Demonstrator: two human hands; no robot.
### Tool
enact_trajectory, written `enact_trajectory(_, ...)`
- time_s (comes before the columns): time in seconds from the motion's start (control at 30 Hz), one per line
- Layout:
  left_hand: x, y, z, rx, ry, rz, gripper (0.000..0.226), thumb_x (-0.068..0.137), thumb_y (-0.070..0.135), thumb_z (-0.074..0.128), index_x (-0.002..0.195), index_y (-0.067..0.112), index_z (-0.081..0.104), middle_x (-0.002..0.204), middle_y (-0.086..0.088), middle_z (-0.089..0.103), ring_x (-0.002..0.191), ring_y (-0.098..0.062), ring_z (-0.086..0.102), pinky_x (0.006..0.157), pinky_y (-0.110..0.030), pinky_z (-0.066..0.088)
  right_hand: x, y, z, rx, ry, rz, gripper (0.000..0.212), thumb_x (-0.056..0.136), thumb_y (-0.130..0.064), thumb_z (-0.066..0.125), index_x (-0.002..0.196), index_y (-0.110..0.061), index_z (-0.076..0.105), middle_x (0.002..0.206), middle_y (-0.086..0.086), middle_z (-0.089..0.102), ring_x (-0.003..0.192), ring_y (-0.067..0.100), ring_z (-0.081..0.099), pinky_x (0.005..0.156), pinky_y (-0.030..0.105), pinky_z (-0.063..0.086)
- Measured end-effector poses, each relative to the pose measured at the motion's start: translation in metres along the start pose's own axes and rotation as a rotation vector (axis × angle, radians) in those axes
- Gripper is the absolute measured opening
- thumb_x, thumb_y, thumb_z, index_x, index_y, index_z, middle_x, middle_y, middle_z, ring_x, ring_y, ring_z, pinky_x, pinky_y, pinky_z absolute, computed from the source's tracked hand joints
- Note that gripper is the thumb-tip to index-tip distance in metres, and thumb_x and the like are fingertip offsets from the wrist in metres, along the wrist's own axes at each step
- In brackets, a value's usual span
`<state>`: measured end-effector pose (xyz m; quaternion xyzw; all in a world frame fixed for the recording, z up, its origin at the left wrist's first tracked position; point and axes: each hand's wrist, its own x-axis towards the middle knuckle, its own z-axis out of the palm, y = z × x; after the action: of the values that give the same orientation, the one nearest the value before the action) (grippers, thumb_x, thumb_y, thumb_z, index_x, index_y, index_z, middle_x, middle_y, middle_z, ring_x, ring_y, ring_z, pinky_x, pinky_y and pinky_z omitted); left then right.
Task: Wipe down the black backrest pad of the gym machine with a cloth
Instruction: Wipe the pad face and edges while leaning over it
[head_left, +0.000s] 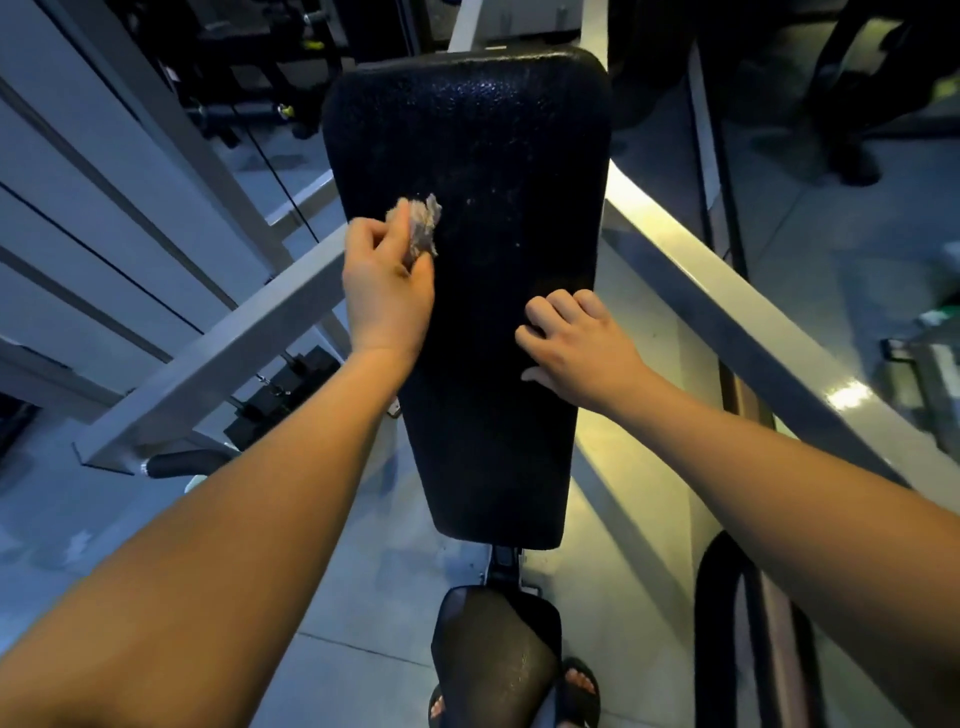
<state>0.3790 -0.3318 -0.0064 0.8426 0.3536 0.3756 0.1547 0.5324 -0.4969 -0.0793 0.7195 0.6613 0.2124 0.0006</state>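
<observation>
Cloth (423, 223), a small grey wad, is pinched betw. thumb and fingertips of left hand (387, 291) and pressed on the black backrest pad (483, 156), on its left half, approx. mid-height; part of the wad sticks out beyond the fingertips. Cloth is judged light, soft, limp: best kept bunched and gripped near its middle, w/ firm press. Pad is judged cushioned, textured, poss. damp where specks glint above the fingers; fixed to the machine, so only steadying is needed. Right hand (576, 348) is rested on the pad, right of and below the cloth fingers: fingers bent, close together, nothing held. Further out, seat pad (493, 649) and grey frame bar (218, 358) are seen.
</observation>
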Motion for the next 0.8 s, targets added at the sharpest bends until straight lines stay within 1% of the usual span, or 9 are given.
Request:
enact_trajectory(0.13,-0.031,0.001,0.025,0.009,-0.152,-0.014,0.041,0.093,0.006,0.059,0.133,0.010,0.054,0.099,-0.008,0.044,0.079,-0.010,0.043,0.068,-0.025,0.041,0.004,-0.002,0.003,0.024,-0.025,0.031,0.054,0.077,-0.045,0.081,0.115,-0.014,0.059,0.118,0.008,0.050,0.108,0.030,0.045,0.089,0.042,0.035)
enact_trajectory(0.27,-0.085,-0.013,0.030,0.183,-0.559,0.138,0.044,0.096,0.014,0.059,0.139,0.015,0.054,0.118,-0.011,0.052,0.099,-0.027,0.058,0.082,-0.032,0.047,0.002,-0.005,0.002,0.026,-0.017,0.033,0.052,0.077,-0.040,0.082,0.115,-0.013,0.059,0.117,0.009,0.050,0.108,0.030,0.045,0.089,0.043,0.036)
enact_trajectory(0.37,-0.073,0.002,0.011,0.054,-0.372,-0.012,0.035,0.094,0.015,0.064,0.129,0.015,0.063,0.107,-0.002,0.049,0.090,-0.017,0.055,0.084,-0.036,0.052,0.002,-0.003,0.004,0.013,-0.012,0.022,0.052,0.080,-0.041,0.081,0.117,-0.013,0.058,0.119,0.009,0.049,0.109,0.030,0.045,0.091,0.043,0.035)
enact_trajectory(0.43,-0.040,0.020,0.002,-0.032,-0.121,-0.055,0.034,0.093,0.009,0.063,0.127,0.013,0.063,0.101,0.001,0.047,0.084,-0.007,0.047,0.079,-0.019,0.049,-0.001,-0.002,0.007,0.006,-0.005,0.014,0.052,0.082,-0.041,0.080,0.119,-0.013,0.057,0.120,0.009,0.048,0.110,0.030,0.044,0.092,0.042,0.034)
enact_trajectory(0.5,-0.007,0.034,0.002,-0.015,-0.026,0.004,0.041,0.092,0.006,0.060,0.132,0.014,0.061,0.099,0.003,0.043,0.079,-0.001,0.038,0.073,-0.008,0.040,-0.001,-0.002,0.010,-0.004,0.003,-0.003,0.051,0.085,-0.043,0.077,0.121,-0.013,0.056,0.122,0.009,0.048,0.112,0.030,0.044,0.094,0.042,0.032)
enact_trajectory(0.63,-0.022,0.031,0.027,0.051,-0.190,0.046,0.033,0.097,0.013,0.057,0.130,0.010,0.054,0.092,0.015,0.042,0.078,0.001,0.047,0.063,-0.015,0.038,0.000,-0.001,0.009,-0.010,-0.012,0.000,0.054,0.083,-0.045,0.077,0.122,-0.014,0.057,0.122,0.009,0.049,0.112,0.030,0.044,0.094,0.043,0.033)
enact_trajectory(0.67,-0.034,0.025,0.032,0.079,-0.237,0.075,0.032,0.098,0.013,0.058,0.129,0.009,0.054,0.097,0.012,0.049,0.082,0.000,0.052,0.066,-0.018,0.038,0.000,-0.001,0.008,-0.012,-0.020,0.007,0.054,0.083,-0.045,0.077,0.123,-0.014,0.056,0.122,0.009,0.048,0.112,0.030,0.044,0.094,0.043,0.034)
enact_trajectory(0.73,-0.058,0.013,0.034,0.203,-0.397,0.153,0.033,0.097,0.010,0.057,0.129,0.007,0.056,0.114,-0.011,0.057,0.096,-0.024,0.058,0.074,-0.028,0.038,0.000,-0.003,0.006,-0.002,-0.029,0.007,0.054,0.082,-0.043,0.078,0.122,-0.014,0.057,0.122,0.009,0.047,0.113,0.030,0.044,0.094,0.044,0.034)
enact_trajectory(0.8,-0.072,0.005,0.029,0.281,-0.555,0.113,0.031,0.098,0.012,0.055,0.129,0.007,0.058,0.116,-0.015,0.056,0.096,-0.032,0.058,0.076,-0.032,0.041,0.001,-0.003,0.005,0.011,-0.021,0.001,0.053,0.082,-0.042,0.079,0.121,-0.014,0.058,0.123,0.009,0.049,0.114,0.030,0.045,0.095,0.044,0.035)
